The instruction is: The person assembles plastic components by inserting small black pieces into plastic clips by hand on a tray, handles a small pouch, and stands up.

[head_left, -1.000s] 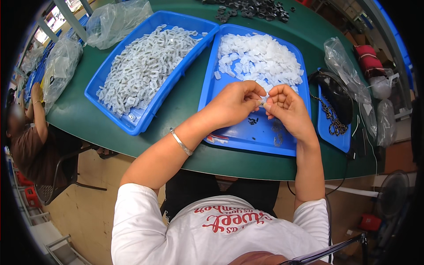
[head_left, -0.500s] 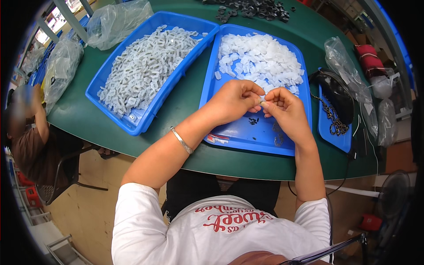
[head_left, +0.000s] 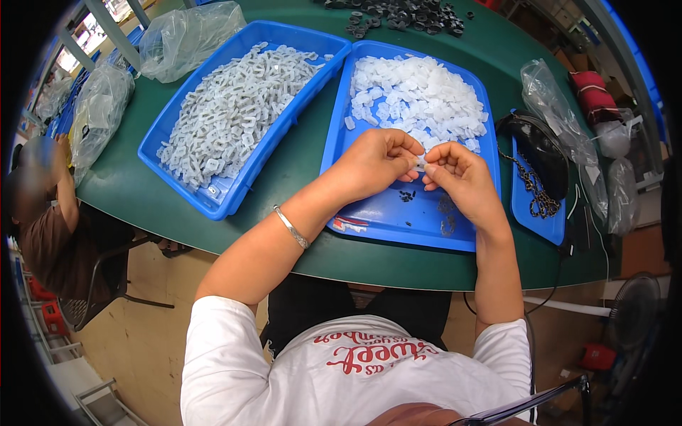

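Observation:
Over the right-hand blue tray [head_left: 398,231], my left hand [head_left: 376,162] and my right hand [head_left: 463,179] meet fingertip to fingertip. Both are closed in a pinch on a small whitish translucent plastic piece [head_left: 420,162], mostly covered by the fingers. Just beyond them, a heap of flat frosted plastic pieces [head_left: 426,92] fills the tray's far part. Tiny black parts [head_left: 406,195] lie in the tray below my hands, near a patch of small dark bits [head_left: 447,214] by my right wrist.
A deeper blue bin [head_left: 241,195] of greyish clear plastic parts [head_left: 238,106] stands to the left. Black parts [head_left: 408,14] lie at the table's far side. To the right are a black chain bag [head_left: 536,145] and plastic bags [head_left: 561,106]. Another person [head_left: 60,234] sits at far left.
My hands stay in nearly the same place. The whitish piece between the fingertips shows a little more now; the fingers have shifted slightly.

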Demonstrator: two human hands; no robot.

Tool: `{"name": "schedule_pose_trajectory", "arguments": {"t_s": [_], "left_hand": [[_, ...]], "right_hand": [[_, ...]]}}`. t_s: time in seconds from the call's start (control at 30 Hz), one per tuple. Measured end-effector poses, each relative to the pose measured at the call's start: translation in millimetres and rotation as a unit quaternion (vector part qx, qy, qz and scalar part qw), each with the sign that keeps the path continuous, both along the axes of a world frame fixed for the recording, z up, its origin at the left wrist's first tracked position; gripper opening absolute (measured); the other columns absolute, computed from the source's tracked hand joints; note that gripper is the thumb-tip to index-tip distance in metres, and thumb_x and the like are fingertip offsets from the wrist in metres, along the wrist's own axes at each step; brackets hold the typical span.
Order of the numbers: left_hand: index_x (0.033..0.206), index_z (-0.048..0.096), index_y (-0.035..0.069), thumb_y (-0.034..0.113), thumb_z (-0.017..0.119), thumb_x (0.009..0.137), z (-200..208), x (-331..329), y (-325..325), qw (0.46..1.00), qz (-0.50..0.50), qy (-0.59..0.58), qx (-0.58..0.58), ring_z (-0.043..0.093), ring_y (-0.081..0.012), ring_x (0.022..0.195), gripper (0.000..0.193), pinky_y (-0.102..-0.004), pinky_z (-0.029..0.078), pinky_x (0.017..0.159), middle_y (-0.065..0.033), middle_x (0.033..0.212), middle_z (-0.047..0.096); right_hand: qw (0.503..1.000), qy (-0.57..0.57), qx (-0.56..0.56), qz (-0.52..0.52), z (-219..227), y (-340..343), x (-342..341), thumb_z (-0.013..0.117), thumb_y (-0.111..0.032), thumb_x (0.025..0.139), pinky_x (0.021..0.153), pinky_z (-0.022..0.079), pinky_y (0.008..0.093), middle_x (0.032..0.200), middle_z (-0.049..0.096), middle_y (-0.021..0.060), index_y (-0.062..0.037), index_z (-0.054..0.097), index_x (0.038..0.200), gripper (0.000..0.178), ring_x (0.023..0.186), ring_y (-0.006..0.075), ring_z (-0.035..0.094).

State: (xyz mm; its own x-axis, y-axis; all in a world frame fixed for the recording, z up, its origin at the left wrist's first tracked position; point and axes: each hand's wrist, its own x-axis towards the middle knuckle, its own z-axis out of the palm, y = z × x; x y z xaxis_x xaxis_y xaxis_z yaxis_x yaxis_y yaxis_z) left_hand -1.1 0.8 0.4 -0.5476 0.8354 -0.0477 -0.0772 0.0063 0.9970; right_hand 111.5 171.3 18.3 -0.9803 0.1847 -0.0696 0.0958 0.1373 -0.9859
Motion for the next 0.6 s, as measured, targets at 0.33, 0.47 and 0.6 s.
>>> {"name": "schedule_pose_trajectory", "arguments": {"t_s": [0.33,0.47,0.6], "left_hand": [[0.102,0.068,0.002,0.008,0.067,0.090,16.3,-1.6,-6.8,0.948,0.194,0.243,0.068,0.063,-0.0111,0.083,0.014,-0.0266,0.050,0.076,-0.0047,0.090,0.067],[0.102,0.067,0.002,0.004,0.064,0.086,39.5,-53.7,-49.6,0.705,0.470,0.528,0.046,0.063,-0.0254,0.097,0.016,-0.0349,0.049,0.086,-0.0131,0.104,0.066],[0.104,0.066,0.004,0.005,0.069,0.081,34.6,-61.0,-52.9,0.594,0.515,0.617,-0.035,0.056,-0.0338,0.113,0.023,-0.0426,0.041,0.100,-0.0151,0.114,0.065]], "right_hand": [[1.000,0.011,0.019,-0.002,7.4,-8.2,3.6,0.065,-0.007,0.093,0.068,0.051,0.0216,0.085,0.063,0.0019,-0.0004,0.061,0.099,0.010,0.077,0.0070,0.060],[0.996,0.023,0.088,0.000,6.0,-6.5,2.4,0.066,-0.009,0.092,0.068,0.049,0.0236,0.085,0.063,0.0007,-0.0010,0.063,0.098,0.010,0.078,0.0070,0.059],[0.974,0.052,0.220,0.005,4.3,-9.6,2.9,0.067,-0.007,0.091,0.068,0.050,0.0270,0.084,0.064,0.0036,0.0000,0.064,0.098,0.011,0.076,0.0117,0.060]]}}
